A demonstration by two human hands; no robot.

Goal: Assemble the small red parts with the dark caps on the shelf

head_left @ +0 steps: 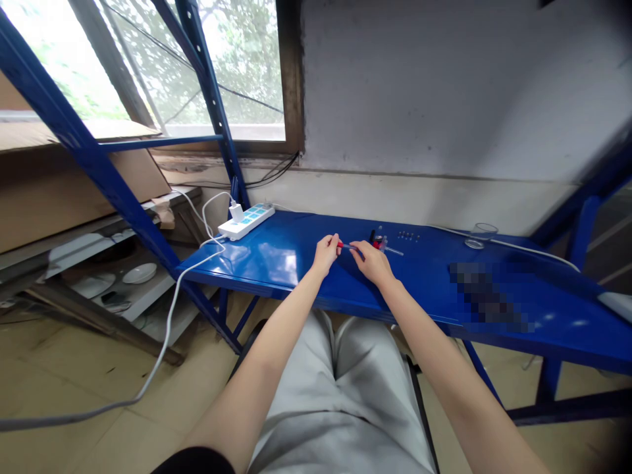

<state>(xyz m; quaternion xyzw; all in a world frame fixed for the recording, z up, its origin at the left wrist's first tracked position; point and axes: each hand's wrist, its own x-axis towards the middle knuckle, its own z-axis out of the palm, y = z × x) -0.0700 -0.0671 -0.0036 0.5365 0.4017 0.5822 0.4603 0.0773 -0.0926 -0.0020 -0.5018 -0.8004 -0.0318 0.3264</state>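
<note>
My left hand (326, 255) is closed in a pinch on the red end of a slim pen (342, 245), above the blue table. The pen's paler, see-through part points right. There the fingers of my right hand (372, 262) close on its other end, so the pen lies nearly level between both hands. Just behind my right hand is a small group of red, black and clear pen parts (379, 241), partly hidden by it. A clear thin tube (395, 251) sticks out to the right. Several tiny light pieces (409, 236) lie in rows farther back.
The blue table (424, 283) runs along the wall. A white power strip (247, 222) with a plugged-in charger and trailing white cable (172, 309) is at its left end. Right of my hands are a clear glass (481, 235) and a pixelated dark object (488, 296). Blue posts frame both sides.
</note>
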